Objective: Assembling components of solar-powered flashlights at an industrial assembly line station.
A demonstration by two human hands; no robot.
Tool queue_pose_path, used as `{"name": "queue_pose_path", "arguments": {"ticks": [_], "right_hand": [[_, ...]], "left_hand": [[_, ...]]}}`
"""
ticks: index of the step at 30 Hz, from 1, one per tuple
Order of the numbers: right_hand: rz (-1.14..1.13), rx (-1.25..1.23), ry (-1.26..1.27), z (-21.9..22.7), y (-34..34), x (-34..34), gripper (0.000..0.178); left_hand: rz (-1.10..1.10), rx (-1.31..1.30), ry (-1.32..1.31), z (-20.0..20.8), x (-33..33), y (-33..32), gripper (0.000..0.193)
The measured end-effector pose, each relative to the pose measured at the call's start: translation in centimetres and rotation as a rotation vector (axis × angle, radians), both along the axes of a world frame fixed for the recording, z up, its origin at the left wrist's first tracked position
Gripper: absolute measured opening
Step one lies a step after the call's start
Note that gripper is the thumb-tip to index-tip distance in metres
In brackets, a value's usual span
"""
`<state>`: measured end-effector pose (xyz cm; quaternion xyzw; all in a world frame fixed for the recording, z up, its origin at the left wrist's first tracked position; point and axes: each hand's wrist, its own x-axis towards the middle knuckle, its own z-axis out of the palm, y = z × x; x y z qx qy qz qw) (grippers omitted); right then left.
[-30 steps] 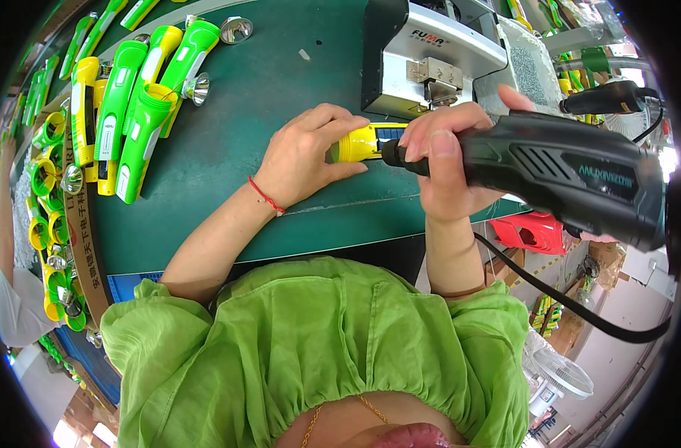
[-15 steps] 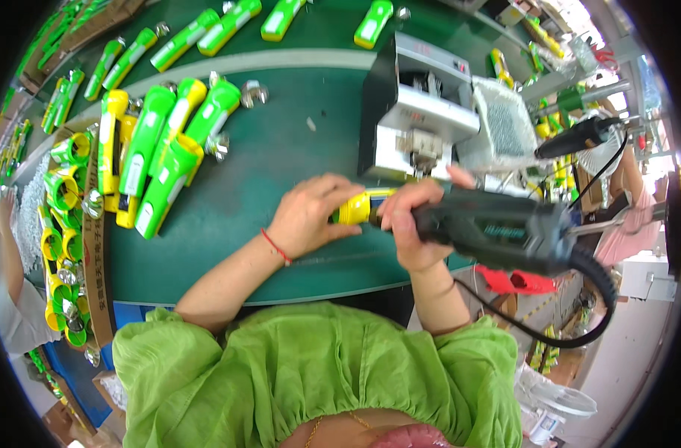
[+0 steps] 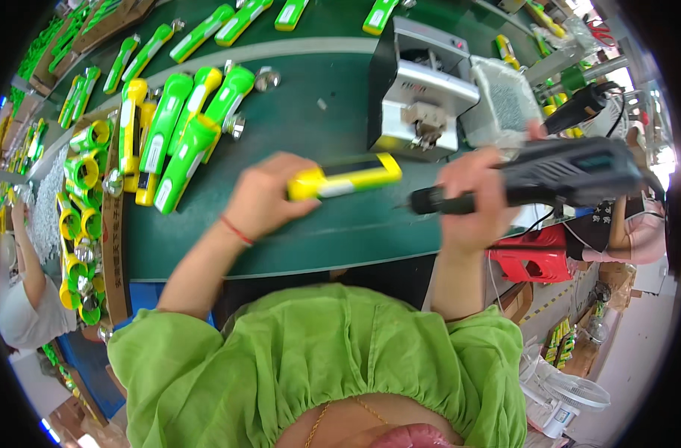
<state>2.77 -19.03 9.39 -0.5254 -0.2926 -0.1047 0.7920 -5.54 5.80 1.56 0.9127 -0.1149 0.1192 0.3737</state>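
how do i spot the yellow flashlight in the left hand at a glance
Find the green worktable, then go right from the flashlight pile, stopping nearer the person than the black-and-silver machine. There the left hand grips one end of the yellow flashlight, its other end pointing right. Unlike the piled ones, it is hand-held.

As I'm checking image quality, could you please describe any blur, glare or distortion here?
Head view: motion blurs the right hand, black power screwdriver and yellow plastic flashlight; same view: fisheye distortion bows the green tabletop, white glare lies near the right rim.
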Motion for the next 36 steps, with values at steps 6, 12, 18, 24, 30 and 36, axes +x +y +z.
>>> {"name": "queue_pose_path", "arguments": {"ticks": [6, 12, 18, 24, 30, 36], "right_hand": [[-0.055, -0.089, -0.011, 0.6, -2.1, -0.1, 0.097], [-0.338, -0.235, -0.067, 0.5, -3.8, 0.2, 0.083], [-0.335, -0.339, 0.082, 1.6, -6.8, 0.0, 0.064], [-0.418, -0.352, 0.106, -0.1, -5.7, 1.6, 0.061], [-0.423, -0.389, 0.189, -1.7, -5.0, 0.9, 0.053], [-0.403, -0.346, 0.178, -1.9, -5.2, 3.2, 0.065]], "left_hand": [[0.296, -0.685, 0.363, 2.7, -2.3, 6.1, 0.048], [0.292, -0.772, 0.251, 2.6, 0.7, 6.3, 0.048], [0.454, -0.268, 0.001, 4.5, 15.4, 3.0, 0.054], [0.603, 0.332, -0.225, -0.7, 34.8, 3.2, 0.077], [0.322, 0.187, 0.183, -4.1, 45.5, -3.8, 0.077], [0.241, 0.303, 0.379, 1.2, 44.1, 0.7, 0.065]]}}
